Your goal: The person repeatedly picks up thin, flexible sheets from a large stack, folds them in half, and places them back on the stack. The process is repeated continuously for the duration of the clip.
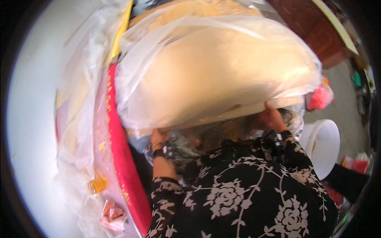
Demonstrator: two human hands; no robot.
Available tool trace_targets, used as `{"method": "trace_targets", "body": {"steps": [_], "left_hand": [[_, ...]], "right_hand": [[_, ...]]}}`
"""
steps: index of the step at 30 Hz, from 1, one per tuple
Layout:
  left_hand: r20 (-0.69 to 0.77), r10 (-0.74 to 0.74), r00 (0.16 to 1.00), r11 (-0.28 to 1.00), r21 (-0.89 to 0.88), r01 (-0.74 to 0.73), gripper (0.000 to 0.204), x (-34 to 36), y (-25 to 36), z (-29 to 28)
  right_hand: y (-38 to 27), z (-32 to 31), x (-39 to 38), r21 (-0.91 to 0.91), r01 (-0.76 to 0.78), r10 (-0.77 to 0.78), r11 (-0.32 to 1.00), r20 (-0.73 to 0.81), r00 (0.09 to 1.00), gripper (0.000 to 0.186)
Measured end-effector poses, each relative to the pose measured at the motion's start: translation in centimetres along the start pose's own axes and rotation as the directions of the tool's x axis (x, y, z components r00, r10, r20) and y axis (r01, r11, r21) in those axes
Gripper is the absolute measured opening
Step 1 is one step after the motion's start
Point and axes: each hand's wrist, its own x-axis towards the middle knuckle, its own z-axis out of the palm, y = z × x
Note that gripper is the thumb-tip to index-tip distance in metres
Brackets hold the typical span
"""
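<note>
My right grip pinches the near edge of the tan slab before me; my left grip meets it too, how closed I cannot tell. Translucent plastic covers the slab; a white bucket stands rightward.

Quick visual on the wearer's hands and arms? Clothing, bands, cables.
Left hand and right hand: bare, no gloves. Left wristband and right wristband: black, small pale marks by them, too blurred to detail. Left sleeve and right sleeve: black, pale floral print; the left ends short of the wrist. No cables visible.
</note>
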Motion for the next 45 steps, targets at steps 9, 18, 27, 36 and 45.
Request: {"method": "trace_targets", "body": {"steps": [9, 18, 27, 36, 45], "left_hand": [[0.349, -0.376, 0.859, -0.024, -0.93, 0.368, 0.034, -3.9, 1.5, 1.6], [0.155, -0.267, 0.951, 0.507, -0.817, 0.276, 0.038, -4.3, 0.7, 2.3], [0.704, -0.025, 0.71, 0.506, -0.603, 0.616, 0.045, -13.1, 13.3, -1.2], [0.4, 0.52, 0.755, 0.852, -0.301, -0.428, 0.024, -11.7, 33.2, -18.7], [-0.403, 0.712, 0.575, 0.623, -0.016, -0.782, 0.051, -0.4, 51.0, -17.1]], "right_hand": [[1.3, -1.4, -2.2, 0.068, 0.057, -0.054, 0.996, -0.048, 0.997, 0.043], [-0.1, 0.7, -3.1, 0.143, -0.021, 0.036, 0.989, -0.101, 0.994, 0.044], [-1.7, 0.9, -10.0, -0.157, -0.261, 0.255, 0.952, -0.055, 0.965, 0.033], [-16.7, 7.0, -19.3, -0.622, 0.769, -0.783, 0.147, 0.402, 0.475, 0.02], [-20.5, 9.5, -11.6, -0.824, 0.226, -0.796, -0.52, 0.563, 0.221, 0.043]]}}
